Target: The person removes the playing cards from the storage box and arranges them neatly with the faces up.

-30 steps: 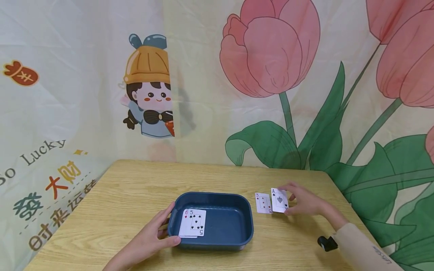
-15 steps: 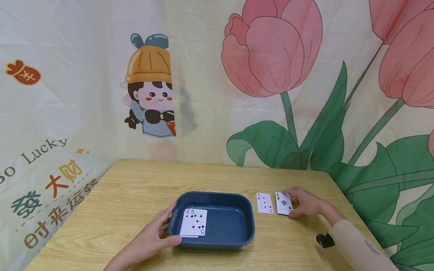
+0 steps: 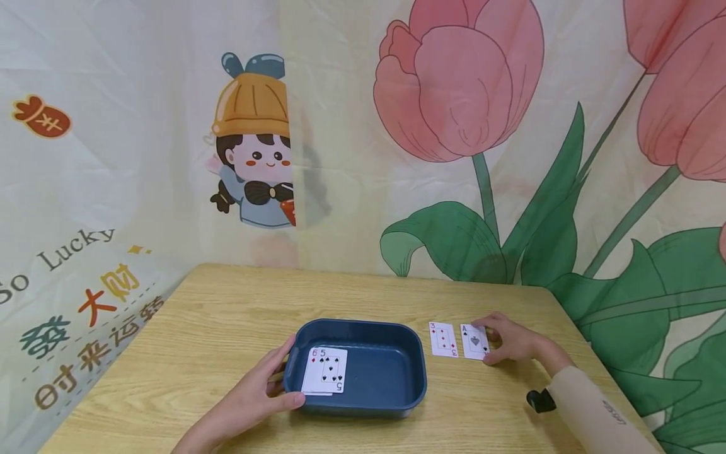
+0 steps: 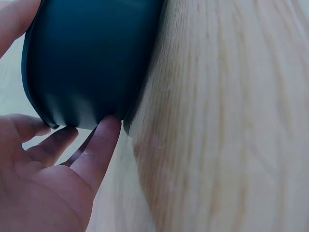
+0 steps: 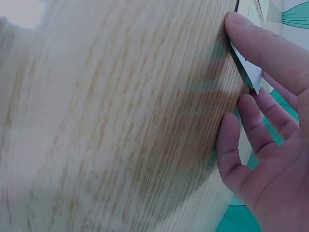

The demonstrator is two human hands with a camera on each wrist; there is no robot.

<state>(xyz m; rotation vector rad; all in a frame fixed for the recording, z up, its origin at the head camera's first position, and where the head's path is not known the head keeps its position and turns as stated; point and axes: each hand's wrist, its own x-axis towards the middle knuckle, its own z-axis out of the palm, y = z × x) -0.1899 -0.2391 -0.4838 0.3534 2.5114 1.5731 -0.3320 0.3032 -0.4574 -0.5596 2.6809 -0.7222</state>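
My left hand grips the left end of a dark blue tray, its thumb at the front corner. The left wrist view has its fingertips against the end wall of the tray. Inside, at the left, a five of spades partly covers a six of diamonds. To the right of the tray, my right hand pinches an ace of spades by its right side, between thumb and fingers. That card sits edge-on, close over the wood. A three of diamonds lies just left of it.
The wooden table ends at a printed cloth backdrop along its back. By the right sleeve is a small black object.
The ace of spades, tilted up beside the three a second ago, has moved right and down, leaving a gap between them. Over the last half second it barely moves. The left hand keeps its grip.
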